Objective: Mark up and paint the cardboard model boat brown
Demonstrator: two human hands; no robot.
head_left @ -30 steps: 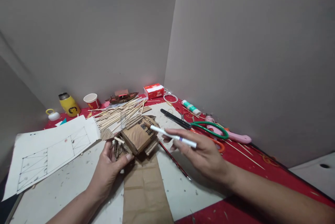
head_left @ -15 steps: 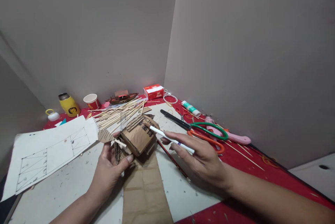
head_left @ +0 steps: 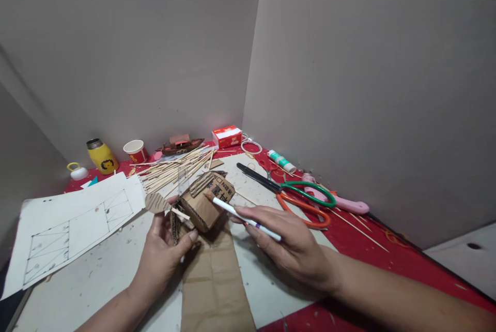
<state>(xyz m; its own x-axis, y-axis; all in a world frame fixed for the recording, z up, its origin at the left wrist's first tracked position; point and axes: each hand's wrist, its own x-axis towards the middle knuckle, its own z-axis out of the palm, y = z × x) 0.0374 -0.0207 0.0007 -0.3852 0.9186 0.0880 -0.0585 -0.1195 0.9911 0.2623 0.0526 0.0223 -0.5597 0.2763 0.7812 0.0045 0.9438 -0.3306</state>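
My left hand (head_left: pixel 158 252) is closed around the lower left side of a small cardboard model (head_left: pixel 205 212), tilted over a strip of brown cardboard (head_left: pixel 215 285). Dark printed characters mark the model's top, and short sticks lie along its upper edge. An oval cardboard piece (head_left: pixel 157 202) with wavy lines and a small wooden stick (head_left: pixel 180 214) stick out above my left fingers. In my right hand (head_left: pixel 290 244) is a slim white pen (head_left: pixel 232 210) with a brownish tip, pinched between thumb and fingers. Its tip is at the model's top face; whether it touches I cannot tell.
To the left lies a sketch sheet (head_left: pixel 85 223). Behind are thin wooden sticks (head_left: pixel 178 169), a boat model (head_left: pixel 180 145), a paper cup (head_left: pixel 135 152), a yellow bottle (head_left: pixel 103 157) and a red box (head_left: pixel 227 137). Scissors (head_left: pixel 277 185) and a pink-handled tool (head_left: pixel 351 205) lie right.
My right hand has moved slightly left and down, bringing the pen tip lower along the model's top. The dark red pencil seen earlier beneath that hand is now hidden. My left hand barely moved.
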